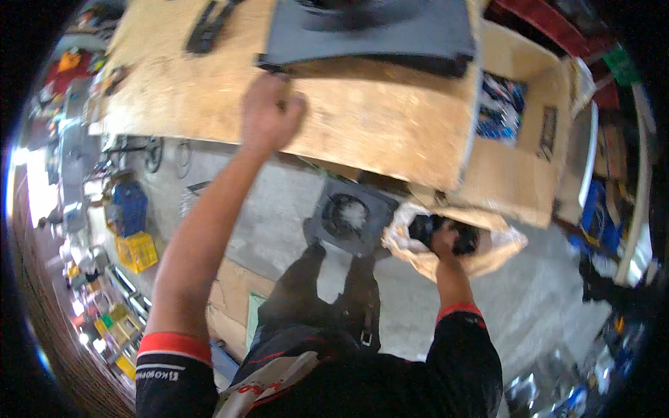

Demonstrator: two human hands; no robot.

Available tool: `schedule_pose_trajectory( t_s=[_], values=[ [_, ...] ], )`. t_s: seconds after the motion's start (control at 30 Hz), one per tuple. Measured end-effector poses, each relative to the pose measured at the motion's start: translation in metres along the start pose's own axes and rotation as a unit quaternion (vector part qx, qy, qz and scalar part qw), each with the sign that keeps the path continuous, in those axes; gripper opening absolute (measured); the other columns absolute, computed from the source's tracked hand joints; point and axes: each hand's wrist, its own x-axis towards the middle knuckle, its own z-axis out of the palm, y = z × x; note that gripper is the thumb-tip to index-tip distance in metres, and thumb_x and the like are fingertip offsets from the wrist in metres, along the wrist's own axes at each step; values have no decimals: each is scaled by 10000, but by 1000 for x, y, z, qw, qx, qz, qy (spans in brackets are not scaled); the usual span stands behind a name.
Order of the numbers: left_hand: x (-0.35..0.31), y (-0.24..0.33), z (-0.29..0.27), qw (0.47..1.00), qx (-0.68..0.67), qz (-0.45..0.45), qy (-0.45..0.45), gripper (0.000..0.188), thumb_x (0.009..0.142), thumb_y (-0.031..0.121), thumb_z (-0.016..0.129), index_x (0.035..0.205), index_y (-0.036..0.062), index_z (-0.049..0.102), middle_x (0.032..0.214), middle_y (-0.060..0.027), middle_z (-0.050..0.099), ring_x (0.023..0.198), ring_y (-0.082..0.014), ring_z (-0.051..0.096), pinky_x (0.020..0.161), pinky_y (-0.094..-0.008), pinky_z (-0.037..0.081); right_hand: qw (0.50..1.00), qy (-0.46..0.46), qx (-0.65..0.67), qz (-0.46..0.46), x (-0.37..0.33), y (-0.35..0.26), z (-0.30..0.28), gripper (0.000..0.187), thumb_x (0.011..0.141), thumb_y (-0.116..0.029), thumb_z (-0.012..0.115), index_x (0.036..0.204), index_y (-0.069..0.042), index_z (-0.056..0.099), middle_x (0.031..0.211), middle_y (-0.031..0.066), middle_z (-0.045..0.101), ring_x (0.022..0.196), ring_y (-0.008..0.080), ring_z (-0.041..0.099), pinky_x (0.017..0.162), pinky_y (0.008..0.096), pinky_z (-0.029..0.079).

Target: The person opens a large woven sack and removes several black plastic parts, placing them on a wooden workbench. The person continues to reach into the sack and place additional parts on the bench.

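My left hand [272, 115] is over the wooden tabletop [376, 122] with its fingers curled in. Its knuckles are close by the front left corner of a dark grey square panel [369, 42] with a round raised middle. Whatever that hand may hold is hidden. Lower down on the right, my right hand [444, 238] reaches into an open pale bag [418, 261]. Black parts [465, 240] lie in the bag around the hand, and its fingertips are hidden among them.
Beside the table's right edge stands an open cardboard box [519, 171] with blue-and-white packets [500, 108]. A black tool-like piece [209, 28] lies on the table's far left. Below the table edge sits another grey square fan-like unit [352, 216]. Blue [129, 207] and yellow crates [136, 252] stand left.
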Motion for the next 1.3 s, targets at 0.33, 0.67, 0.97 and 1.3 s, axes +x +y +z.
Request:
schedule_pose_trajectory(
  t_s=[0.33, 0.67, 0.97, 1.3],
  values=[
    [3, 17, -18, 999, -30, -40, -12, 465, 855, 361, 618, 1201, 52, 583, 1215, -192, 550, 1220, -382, 484, 1052, -501, 355, 978, 109, 179, 14, -8, 66, 27, 418, 935, -384, 522, 1145, -67, 696, 1004, 203, 710, 847, 453, 704, 707, 566, 547],
    [-5, 11, -24, 999, -31, -34, 6, 482, 839, 351, 628, 1200, 35, 575, 1207, -189, 540, 1218, -368, 483, 1047, -497, 362, 946, 189, 253, 71, -225, 114, -187, 634, 588, -392, 865, 1161, -164, 719, 1352, 214, 501, 1163, 375, 580, 917, 480, 523],
    [-6, 4, -20, 998, -22, -62, -11, 485, 870, 347, 594, 1227, 20, 572, 1324, -233, 511, 1316, -375, 418, 1097, -528, 308, 864, 351, 331, 145, -340, 99, -261, 597, 576, -242, 838, 1148, -121, 717, 1415, 265, 435, 950, 430, 662, 814, 476, 565],
    [-52, -39, -63, 855, -472, -203, 71, 329, 872, 175, 658, 1174, 46, 648, 1145, -172, 672, 1071, -310, 649, 942, -390, 506, 899, 283, 333, 4, -402, 25, -475, 579, 559, -280, 789, 1093, -62, 736, 1139, 237, 591, 1038, 409, 620, 923, 435, 511]
  ],
)
